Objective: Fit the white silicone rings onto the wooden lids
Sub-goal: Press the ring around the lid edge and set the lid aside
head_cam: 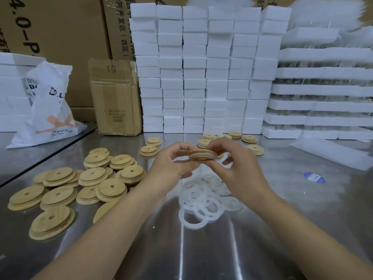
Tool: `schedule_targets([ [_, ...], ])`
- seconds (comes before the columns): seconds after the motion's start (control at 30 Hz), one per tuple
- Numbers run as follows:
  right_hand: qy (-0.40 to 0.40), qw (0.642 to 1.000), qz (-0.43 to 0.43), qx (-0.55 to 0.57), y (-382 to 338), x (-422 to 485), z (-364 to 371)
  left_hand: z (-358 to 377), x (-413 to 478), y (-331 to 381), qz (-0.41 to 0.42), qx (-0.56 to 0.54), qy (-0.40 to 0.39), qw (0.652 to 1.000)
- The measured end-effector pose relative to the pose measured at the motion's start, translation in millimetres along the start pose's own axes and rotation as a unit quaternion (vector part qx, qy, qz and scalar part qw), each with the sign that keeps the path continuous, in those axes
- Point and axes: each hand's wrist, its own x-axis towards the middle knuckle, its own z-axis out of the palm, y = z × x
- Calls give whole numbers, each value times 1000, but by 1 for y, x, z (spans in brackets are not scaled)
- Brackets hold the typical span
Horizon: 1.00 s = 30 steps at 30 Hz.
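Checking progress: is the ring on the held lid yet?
On: white ring shows around the wooden lid, held by left hand and right hand.

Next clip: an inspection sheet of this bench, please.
Surface: shiny metal table, blue-and-white sticker at right.
Job's things: one wooden lid held edge-on, a white ring around it; loose silicone rings piled below the hands; bare lids heaped at left; more lids beyond the hands.
Clutter: printed white bag and small carton at left rear.
Hands: left hand and right hand both pinch the held lid above the table.
Cables: nothing seen.
Surroundings: stacked foam blocks, foam trays at right, large cartons behind.
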Motion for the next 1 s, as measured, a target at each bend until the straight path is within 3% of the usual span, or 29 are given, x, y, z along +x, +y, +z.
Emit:
schedule_targets([
  [0.3,43,999,-12,8,1,0,0,5,1,-1,39,26,20,999],
  [0.63,93,995,-13,36,-3,0,0,9,-2,1,-16,-87,-17,996],
  [1.0,81,995,10,59,-1,0,1,10,-3,2,-17,-67,-16,998],
])
